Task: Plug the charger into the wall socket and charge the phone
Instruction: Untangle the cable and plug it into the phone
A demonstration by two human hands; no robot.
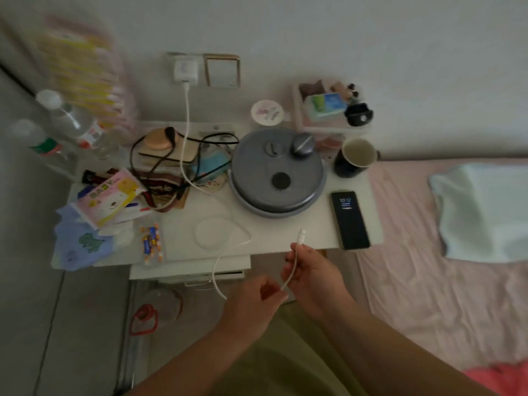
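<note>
- phone (350, 220), a slim black slab with its lit screen up, lies at the right front corner of the white bedside table (288, 237), just beside the pink bed sheet (428, 267); judging by that spot, it is placed where the cable end can reach it easily.
- white square charger (185, 70) already sits in the wall socket (200, 69) above the table, so the plugging step looks done and only the phone end remains.
- thin white cable (185, 132) drops from the charger, crosses the cluttered left half of the table, loops loosely on the bare white top and hangs over the front edge before rising to the hands; the slack suggests there is length to spare.
- right hand (311, 270) is curled partly closed, thumb and fingers pinching the cable just below the small white connector (301, 232), which points up and toward the phone, not touching it.
- left hand (257, 298) is closed loosely lower on the same cable, fingertips pinching it, seemingly to steady or feed the slack.
- round grey lidded appliance (278, 174) stands near the phone, apart from it.
</note>
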